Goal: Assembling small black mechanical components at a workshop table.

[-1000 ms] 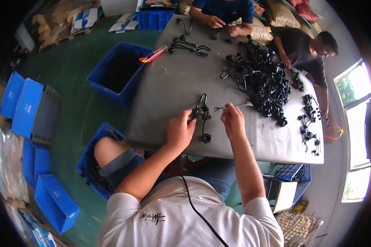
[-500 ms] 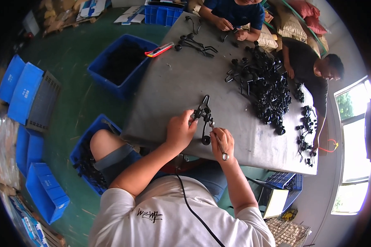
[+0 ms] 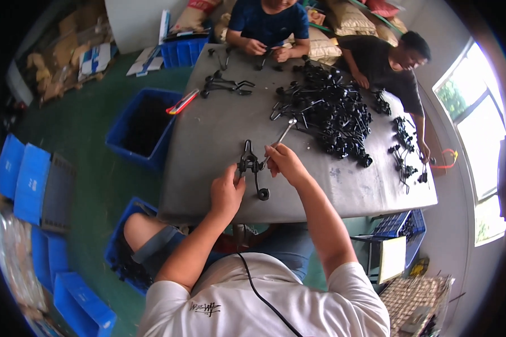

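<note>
As R grip [image 3: 287, 164] holds wrench [image 3: 285, 132], tee [image 3: 289, 286] bears ltrs [image 3: 204, 308].

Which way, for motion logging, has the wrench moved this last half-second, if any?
Yes: the wrench swung away from the table's near edge toward the pile.

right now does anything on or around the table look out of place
The red cutter knife stands out: it lies at the left edge of the table, one end seeming to jut toward the blue bin, where it might get knocked off. Nothing looks clearly spilled.
</note>
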Available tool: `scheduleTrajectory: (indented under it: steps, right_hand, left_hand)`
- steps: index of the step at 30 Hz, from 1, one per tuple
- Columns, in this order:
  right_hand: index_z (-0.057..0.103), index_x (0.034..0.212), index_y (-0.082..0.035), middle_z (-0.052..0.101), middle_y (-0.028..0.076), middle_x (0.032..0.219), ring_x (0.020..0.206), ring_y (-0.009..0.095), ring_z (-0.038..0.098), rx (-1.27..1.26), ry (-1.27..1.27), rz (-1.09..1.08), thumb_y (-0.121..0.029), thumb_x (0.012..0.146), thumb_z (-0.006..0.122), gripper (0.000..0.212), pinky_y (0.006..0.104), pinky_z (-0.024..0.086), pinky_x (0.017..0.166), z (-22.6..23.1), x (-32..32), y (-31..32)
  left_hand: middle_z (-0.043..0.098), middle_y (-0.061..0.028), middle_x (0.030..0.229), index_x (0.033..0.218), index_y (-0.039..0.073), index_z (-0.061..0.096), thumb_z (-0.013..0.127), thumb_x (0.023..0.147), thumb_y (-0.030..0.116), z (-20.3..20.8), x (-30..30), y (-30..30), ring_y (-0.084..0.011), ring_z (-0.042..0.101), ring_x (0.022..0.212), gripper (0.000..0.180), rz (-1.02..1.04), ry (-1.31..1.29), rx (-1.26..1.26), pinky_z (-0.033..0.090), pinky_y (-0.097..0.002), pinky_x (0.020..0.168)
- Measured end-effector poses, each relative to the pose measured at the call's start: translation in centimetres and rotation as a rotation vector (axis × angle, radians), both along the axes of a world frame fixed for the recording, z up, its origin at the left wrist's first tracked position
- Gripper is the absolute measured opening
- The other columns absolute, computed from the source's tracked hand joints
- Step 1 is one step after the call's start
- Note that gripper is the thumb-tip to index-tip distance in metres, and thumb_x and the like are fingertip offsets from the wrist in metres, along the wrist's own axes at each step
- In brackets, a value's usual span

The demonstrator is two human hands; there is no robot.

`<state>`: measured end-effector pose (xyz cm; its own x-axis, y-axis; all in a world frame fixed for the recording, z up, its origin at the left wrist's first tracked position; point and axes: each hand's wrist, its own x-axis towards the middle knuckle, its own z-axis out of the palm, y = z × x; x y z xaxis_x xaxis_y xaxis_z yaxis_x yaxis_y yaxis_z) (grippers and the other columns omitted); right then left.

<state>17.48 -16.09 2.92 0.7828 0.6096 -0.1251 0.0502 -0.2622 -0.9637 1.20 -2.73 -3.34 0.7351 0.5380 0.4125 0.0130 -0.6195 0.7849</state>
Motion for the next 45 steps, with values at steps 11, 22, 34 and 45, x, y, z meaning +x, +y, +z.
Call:
scheduleTrajectory:
  steps: [11, 22, 34, 45]
  right_hand:
    - [0.061, 0.090, -0.005, 0.069, 0.017, 0.079, 0.082, 0.039, 0.068, -0.483, -0.509, -0.236, -0.042, 0.095, 0.064, 0.037, 0.0483, 0.051, 0.072, -2.3, -0.7, -10.4]
    - [0.059, 0.122, -0.008, 0.064, 0.008, 0.117, 0.112, 0.029, 0.060, -0.548, -1.258, -0.339, -0.015, 0.083, 0.071, 0.041, 0.0418, 0.046, 0.096, -3.2, 12.9, -5.7]
    - [0.068, 0.097, -0.009, 0.064, 0.010, 0.096, 0.102, 0.031, 0.061, -0.526, -1.075, 0.353, -0.013, 0.085, 0.066, 0.013, 0.0442, 0.048, 0.088, -2.3, 13.2, -9.7]
    - [0.061, 0.133, -0.001, 0.066, 0.001, 0.089, 0.079, 0.007, 0.057, 0.290, -0.330, -0.175, -0.016, 0.106, 0.053, 0.032, 0.0211, 0.049, 0.077, 7.3, 5.9, -7.1]
  left_hand:
    - [0.060, -0.0003, 0.086, 0.134, 0.003, 0.056, 0.068, 0.094, 0.007, 3.5, -17.2, 17.0, -0.0069, 0.053, 0.073, 0.042, 0.398, -0.081, -0.244, 0.047, -0.0221, 0.067]
    - [0.067, -0.0190, 0.117, 0.136, -0.001, 0.056, 0.072, 0.081, 0.016, -17.7, -46.6, 25.7, -0.0270, 0.061, 0.102, 0.059, 0.901, 0.555, -0.262, 0.050, -0.0413, 0.090]
    - [0.063, -0.0184, 0.119, 0.124, -0.003, 0.061, 0.065, 0.094, 0.015, -7.2, -30.9, 21.6, -0.0294, 0.061, 0.107, 0.035, 0.870, 0.163, -0.175, 0.048, -0.0406, 0.096]
    - [0.062, -0.0140, 0.125, 0.129, 0.003, 0.059, 0.065, 0.095, 0.009, 5.5, -9.8, 8.2, -0.0232, 0.061, 0.113, 0.035, 0.185, -0.124, -0.080, 0.047, -0.0378, 0.101]
